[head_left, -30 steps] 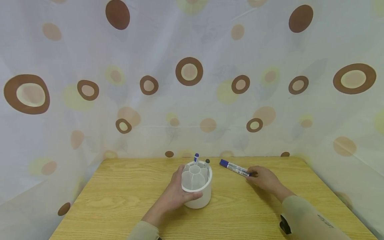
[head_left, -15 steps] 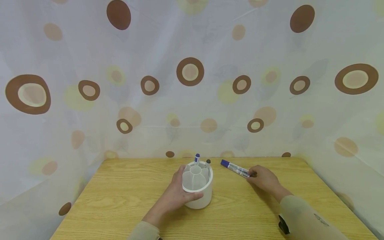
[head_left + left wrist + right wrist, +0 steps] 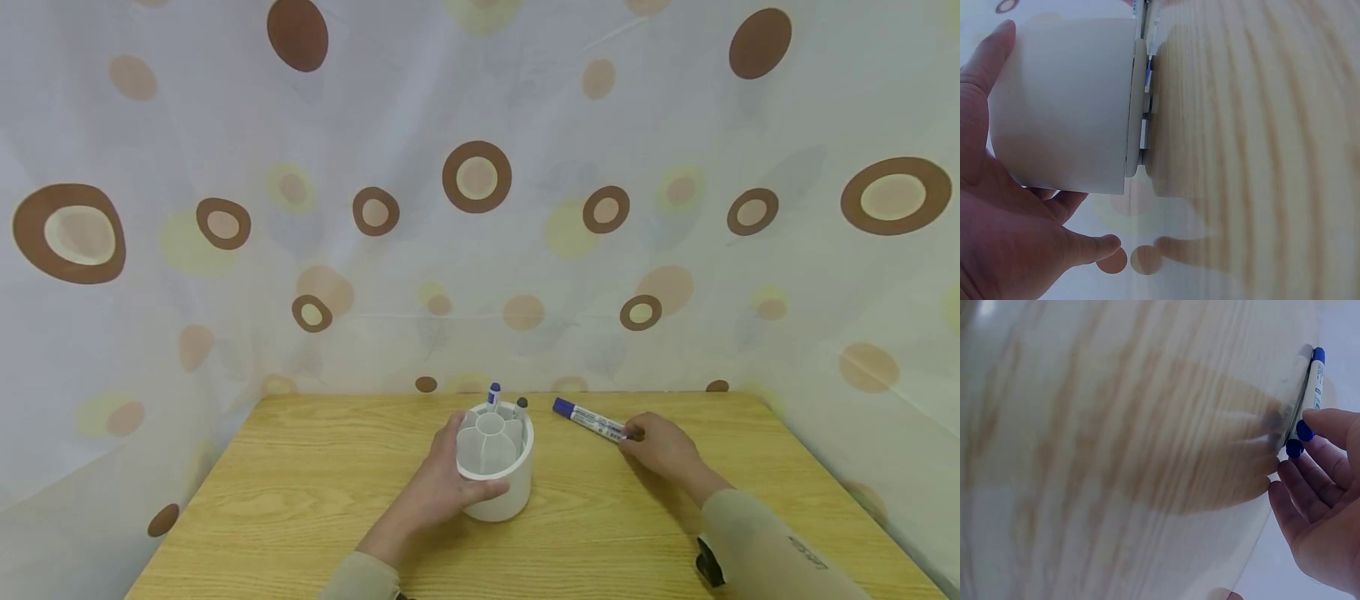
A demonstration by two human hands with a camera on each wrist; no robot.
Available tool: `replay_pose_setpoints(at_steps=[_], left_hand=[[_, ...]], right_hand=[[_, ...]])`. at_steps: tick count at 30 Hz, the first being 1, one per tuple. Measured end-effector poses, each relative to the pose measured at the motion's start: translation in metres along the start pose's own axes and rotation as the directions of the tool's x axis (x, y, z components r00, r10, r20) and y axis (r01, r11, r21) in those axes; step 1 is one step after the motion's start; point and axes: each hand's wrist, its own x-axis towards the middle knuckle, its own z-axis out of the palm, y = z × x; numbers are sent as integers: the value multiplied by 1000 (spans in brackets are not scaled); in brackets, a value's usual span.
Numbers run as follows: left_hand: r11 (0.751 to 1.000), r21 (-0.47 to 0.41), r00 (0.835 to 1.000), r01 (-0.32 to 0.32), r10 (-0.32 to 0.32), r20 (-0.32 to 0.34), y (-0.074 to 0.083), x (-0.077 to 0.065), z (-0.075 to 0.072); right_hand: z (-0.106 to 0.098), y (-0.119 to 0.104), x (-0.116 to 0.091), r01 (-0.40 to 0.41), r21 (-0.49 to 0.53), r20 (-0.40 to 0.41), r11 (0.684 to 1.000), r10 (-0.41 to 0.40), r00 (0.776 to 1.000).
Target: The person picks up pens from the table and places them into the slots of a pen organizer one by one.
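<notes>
My left hand [image 3: 438, 492] grips a white round pen holder [image 3: 517, 492] with flower-shaped compartments, thumb across its front. A blue-capped marker [image 3: 494, 395] and a dark-capped marker [image 3: 521, 406] stand in its back compartments. In the left wrist view the holder [image 3: 1063, 106] stands on the table, palm and fingers about it. To its right, two white markers with blue ends [image 3: 592, 421] lie side by side on the table. My right hand [image 3: 662, 450] pinches at their near ends; in the right wrist view the thumb presses one marker [image 3: 1315, 387], fingers beneath.
The pale wooden table [image 3: 315, 467] reaches back to a white curtain [image 3: 525, 267] with brown and yellow dots, which also rises along both sides. Bare wood surrounds the holder and the markers.
The two markers, seen apart half a second ago, now overlap more closely in the head view. Both hands keep nearly the same place; the whole view shifts slightly.
</notes>
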Motion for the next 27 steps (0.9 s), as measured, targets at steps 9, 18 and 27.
replay_pose_setpoints(at_steps=[9,18,27], left_hand=[[1000,-2,1000,8,-8,7,0,0,1],[1000,7,1000,16,-16,6,1,-1,0],[1000,8,1000,11,-11,2,1,0,0]], right_hand=[[-5,2,-6,-24,100,-29,995,27,999],[-16,-5,-12,6,129,-99,992,7,995],[-30,-12,-15,17,174,-125,985,5,992]])
